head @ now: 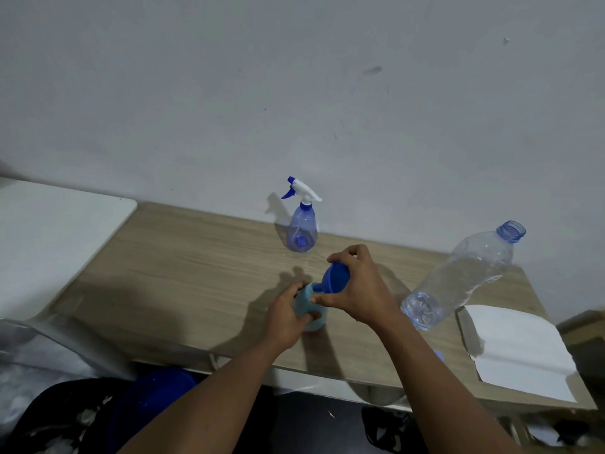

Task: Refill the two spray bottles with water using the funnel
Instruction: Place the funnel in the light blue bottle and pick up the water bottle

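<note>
A light blue spray bottle (311,309) without its head stands on the wooden table (196,273); my left hand (288,317) grips its side. My right hand (357,286) holds a dark blue funnel (334,276), tilted, with its spout at the bottle's neck. A second spray bottle (302,229), clear blue with a white and blue trigger head, stands upright by the wall behind them. A large clear plastic water bottle (465,276), uncapped, stands to the right of my right hand and holds some water.
A white folded paper or box (520,348) lies at the table's right front corner. A small blue cap (438,355) peeks out beside my right forearm. A white surface (49,240) adjoins the table on the left. Dark clutter sits below the front edge.
</note>
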Available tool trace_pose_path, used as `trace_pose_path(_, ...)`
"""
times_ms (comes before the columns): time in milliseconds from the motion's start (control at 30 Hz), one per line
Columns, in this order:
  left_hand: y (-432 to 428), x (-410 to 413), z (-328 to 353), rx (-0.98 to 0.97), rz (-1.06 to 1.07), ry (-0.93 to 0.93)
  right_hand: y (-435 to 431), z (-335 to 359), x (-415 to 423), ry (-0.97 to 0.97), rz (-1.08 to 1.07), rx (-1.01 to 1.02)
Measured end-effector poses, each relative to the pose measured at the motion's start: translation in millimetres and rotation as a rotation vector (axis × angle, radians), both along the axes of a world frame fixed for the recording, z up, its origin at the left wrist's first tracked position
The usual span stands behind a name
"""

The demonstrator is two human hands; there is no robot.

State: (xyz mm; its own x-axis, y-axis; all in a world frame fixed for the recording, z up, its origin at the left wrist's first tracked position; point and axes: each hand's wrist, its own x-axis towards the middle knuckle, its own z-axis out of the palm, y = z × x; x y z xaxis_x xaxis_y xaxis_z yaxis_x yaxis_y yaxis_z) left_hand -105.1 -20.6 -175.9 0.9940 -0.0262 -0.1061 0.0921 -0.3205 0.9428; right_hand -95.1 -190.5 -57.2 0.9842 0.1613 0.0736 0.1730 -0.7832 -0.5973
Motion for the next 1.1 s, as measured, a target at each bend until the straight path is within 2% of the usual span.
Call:
trace_pose_path(100, 0.4, -1.0, 1.8, -0.026, -0.002, 0.008, 9.7, 8.9, 5.9, -0.019, 0.068, -0.153)
trace_pose_path(167, 0.5, -1.3, 3.9, -0.049, -0.007, 0.011, 17.6, 13.6, 8.2, -0.027, 0.103, -0.181)
trace_pose_path(433, 0.7, -3.3, 5.0, -0.09, -0.019, 0.023, 31.7, 16.2, 7.0, -0.029, 0.135, -0.15)
trace_pose_path(633, -0.2, -4.7, 8.6, -0.066, 0.006, 0.024, 27.3, 19.1, 0.1, -0.015, 0.108, -0.026)
trace_pose_path(700, -0.4, -5.5, 11.3, -0.026, 0.007, 0.026, 21.2, 15.3, -5.4, -0.021, 0.037, 0.139)
trace_pose_path(833, 0.9, -5.1, 10.8, 0.041, 0.016, -0.034, -4.7, -12.4, -17.0, -0.072, -0.242, 0.414)
trace_pose_path(1000, -3.7, -9.3, 12.2, 0.006, 0.049, -0.052, -54.6, -49.1, -44.8, -0.097, -0.553, 0.507)
trace_pose_path(1100, -6.8, -10.0, 11.3, -0.004, 0.066, -0.026, -85.4, -57.6, -61.7, -0.161, -0.821, 0.567)
